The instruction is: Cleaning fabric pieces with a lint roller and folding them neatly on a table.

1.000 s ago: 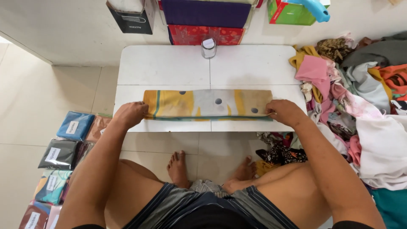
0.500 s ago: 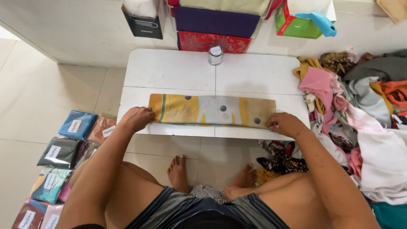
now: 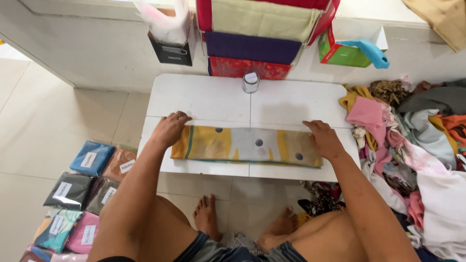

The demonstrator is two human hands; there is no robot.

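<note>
Yellow-and-grey folded cloth (image 3: 245, 144), one piece, lies on one white counter (image 3: 204, 97); two flat, open hands, left hand (image 3: 171, 128) and right hand (image 3: 324, 139), press its ends beside one glass jar (image 3: 250, 82).

Folded cloth (image 3: 245, 145) lies on the table (image 3: 204, 97); jar (image 3: 250, 82) behind it, clothes pile (image 3: 412, 131) right of the table, packets (image 3: 82, 184) left, stacked fabrics (image 3: 252, 46) behind.

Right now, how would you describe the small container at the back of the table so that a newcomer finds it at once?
Start at the low white table. At its far edge, on the centre seam, stands a small clear jar with a white lid. It is the table's only upright item, apart from the long folded yellow-and-grey cloth.
</note>
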